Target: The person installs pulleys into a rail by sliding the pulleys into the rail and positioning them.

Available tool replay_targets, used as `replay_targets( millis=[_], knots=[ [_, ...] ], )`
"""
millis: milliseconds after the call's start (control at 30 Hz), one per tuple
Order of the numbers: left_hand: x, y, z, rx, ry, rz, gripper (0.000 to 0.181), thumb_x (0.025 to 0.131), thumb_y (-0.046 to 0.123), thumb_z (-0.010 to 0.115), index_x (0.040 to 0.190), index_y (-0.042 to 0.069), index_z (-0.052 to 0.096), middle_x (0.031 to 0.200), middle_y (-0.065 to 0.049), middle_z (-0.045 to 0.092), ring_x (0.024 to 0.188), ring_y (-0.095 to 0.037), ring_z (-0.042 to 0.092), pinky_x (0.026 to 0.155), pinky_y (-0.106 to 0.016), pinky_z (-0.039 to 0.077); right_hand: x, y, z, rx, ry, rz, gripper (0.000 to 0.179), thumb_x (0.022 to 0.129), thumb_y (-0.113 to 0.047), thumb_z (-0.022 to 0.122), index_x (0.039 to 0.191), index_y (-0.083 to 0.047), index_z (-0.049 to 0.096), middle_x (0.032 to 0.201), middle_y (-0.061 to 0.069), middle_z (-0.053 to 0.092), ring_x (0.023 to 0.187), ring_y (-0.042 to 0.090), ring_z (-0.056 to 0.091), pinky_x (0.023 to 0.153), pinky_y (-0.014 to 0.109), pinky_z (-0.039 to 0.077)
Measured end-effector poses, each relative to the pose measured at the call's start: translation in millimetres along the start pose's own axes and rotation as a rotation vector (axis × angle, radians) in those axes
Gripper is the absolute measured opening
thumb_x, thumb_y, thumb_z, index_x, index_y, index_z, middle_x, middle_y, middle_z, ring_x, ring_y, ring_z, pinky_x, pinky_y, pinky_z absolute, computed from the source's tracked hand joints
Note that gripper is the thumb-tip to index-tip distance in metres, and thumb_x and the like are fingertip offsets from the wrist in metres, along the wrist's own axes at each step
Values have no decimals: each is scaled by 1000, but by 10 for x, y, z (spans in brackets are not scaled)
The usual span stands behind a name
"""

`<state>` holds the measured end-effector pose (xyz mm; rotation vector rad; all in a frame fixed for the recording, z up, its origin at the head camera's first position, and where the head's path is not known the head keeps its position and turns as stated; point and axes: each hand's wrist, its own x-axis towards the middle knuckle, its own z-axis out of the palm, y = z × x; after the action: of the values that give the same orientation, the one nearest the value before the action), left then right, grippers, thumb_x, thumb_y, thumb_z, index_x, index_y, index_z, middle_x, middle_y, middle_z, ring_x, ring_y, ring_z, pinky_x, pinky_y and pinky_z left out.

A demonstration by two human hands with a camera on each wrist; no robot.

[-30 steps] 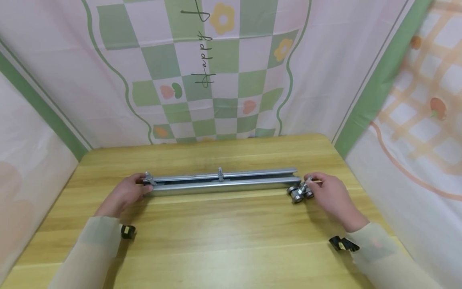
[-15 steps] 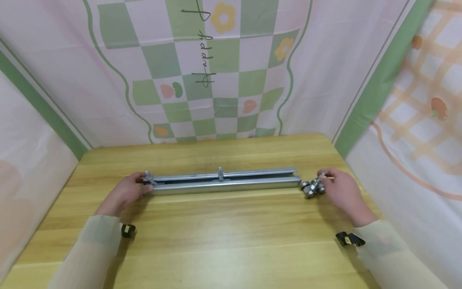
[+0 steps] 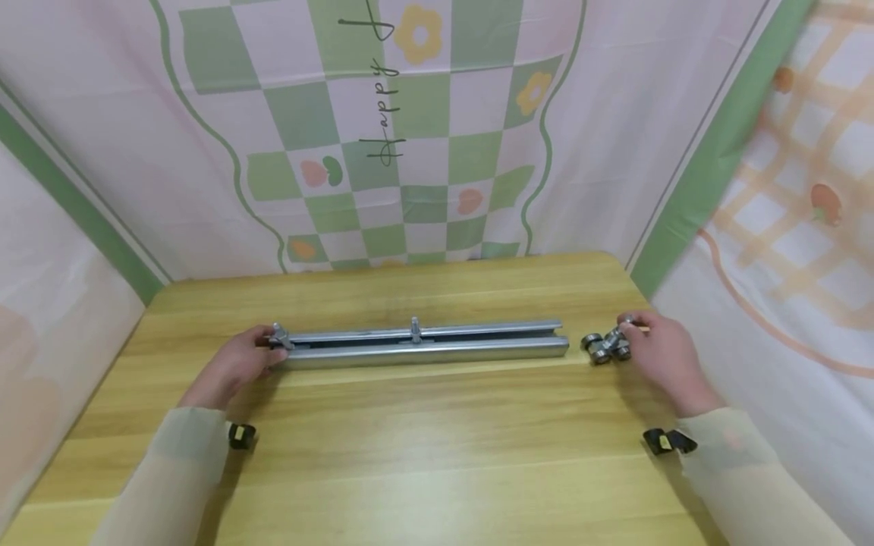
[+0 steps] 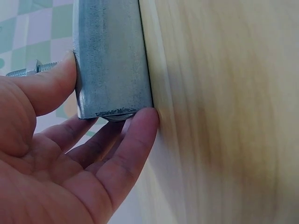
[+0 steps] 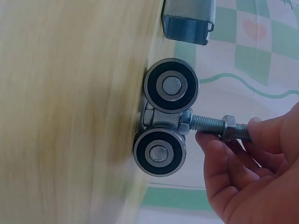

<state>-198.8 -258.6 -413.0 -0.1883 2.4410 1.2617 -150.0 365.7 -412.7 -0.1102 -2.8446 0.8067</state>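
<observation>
A long silver metal channel rail [image 3: 478, 350], its slot facing up, lies across the table. Two bolts stand up from the slot, one [image 3: 416, 331] near the middle and one [image 3: 281, 336] at the left end. My left hand [image 3: 239, 362] grips that left end, thumb on the upper edge and fingers around the end in the left wrist view. Past the rail's right end, my right hand [image 3: 665, 356] pinches the threaded bolt [image 5: 210, 124] of a roller trolley [image 5: 171, 85]. The trolley's wheels are at the tabletop, apart from the rail; contact is hard to tell.
The wooden table [image 3: 382, 455] has its back edge against a printed curtain [image 3: 423, 167]. More curtain [image 3: 771, 318] hangs along the right side and the left. A black strap end [image 3: 242, 437] sticks out from the left sleeve.
My right hand has carried the roller trolley to the right and slightly back, from close beside the rail's right end to a short gap away. The left hand and rail stay put.
</observation>
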Motion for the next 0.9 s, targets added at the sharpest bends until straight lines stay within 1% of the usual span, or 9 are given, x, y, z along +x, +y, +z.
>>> replay_targets(
  millis=[33, 167, 267, 333, 400, 533, 667, 800, 900],
  knots=[
    [-1, -2, 0, -1, -1, 2, 72, 101, 19, 61, 156, -3, 20, 150, -31, 32, 121, -37, 49, 95, -45, 49, 2, -5, -1, 4, -2, 3, 37, 106, -26, 46, 125, 2, 61, 112, 27, 64, 69, 27, 54, 60, 39, 41],
    [3, -10, 0, 5, -1, 8, 71, 101, 21, 61, 156, -2, 21, 148, -29, 35, 118, -36, 51, 94, -45, 50, 27, -32, 22, 18, 2, 4, 38, 106, -28, 45, 123, 2, 63, 108, 24, 65, 71, 28, 55, 63, 40, 41],
    [11, -17, 1, 5, -1, 4, 71, 101, 22, 61, 156, -2, 22, 148, -29, 36, 117, -35, 51, 93, -44, 50, 54, -73, 57, 20, 10, -1, 37, 106, -29, 46, 120, 1, 65, 107, 23, 66, 80, 32, 56, 69, 44, 42],
    [12, -20, -1, 2, -2, 4, 72, 101, 22, 62, 155, -2, 22, 148, -29, 36, 117, -35, 51, 93, -44, 50, 72, -109, 82, 25, 13, 1, 37, 106, -28, 46, 119, 0, 66, 105, 22, 66, 83, 34, 57, 70, 46, 42],
    [14, -25, -4, 0, -4, 5, 72, 101, 22, 62, 156, -2, 22, 148, -29, 35, 118, -35, 51, 93, -44, 50, 89, -151, 111, 29, 12, 4, 36, 106, -28, 46, 118, -1, 66, 105, 22, 66, 84, 34, 57, 70, 45, 43],
    [12, -25, -5, 5, -3, 12, 73, 100, 22, 62, 156, -2, 22, 148, -30, 35, 118, -35, 51, 93, -44, 50, 107, -241, 175, 55, -5, 17, 37, 107, -29, 45, 119, -1, 67, 103, 20, 66, 81, 32, 56, 64, 40, 42],
    [11, -15, -1, 7, -1, 10, 72, 100, 22, 62, 155, -2, 22, 147, -29, 36, 117, -35, 51, 93, -44, 50, 112, -330, 218, 95, -21, 20, 39, 107, -32, 45, 119, -2, 66, 102, 18, 66, 78, 29, 55, 61, 37, 43],
    [14, -15, 0, 6, -1, 8, 72, 100, 22, 62, 155, -2, 23, 147, -29, 36, 116, -34, 52, 93, -44, 50, 119, -406, 256, 131, -37, 22, 39, 107, -33, 45, 119, -2, 67, 94, 14, 67, 73, 26, 54, 59, 36, 43],
    [14, -19, 0, 7, -1, 10, 72, 100, 22, 62, 155, -2, 23, 147, -29, 37, 116, -34, 52, 93, -44, 50, 128, -450, 295, 126, -43, 9, 38, 107, -32, 46, 119, -3, 67, 89, 11, 66, 71, 25, 53, 59, 36, 42]
  ],
)
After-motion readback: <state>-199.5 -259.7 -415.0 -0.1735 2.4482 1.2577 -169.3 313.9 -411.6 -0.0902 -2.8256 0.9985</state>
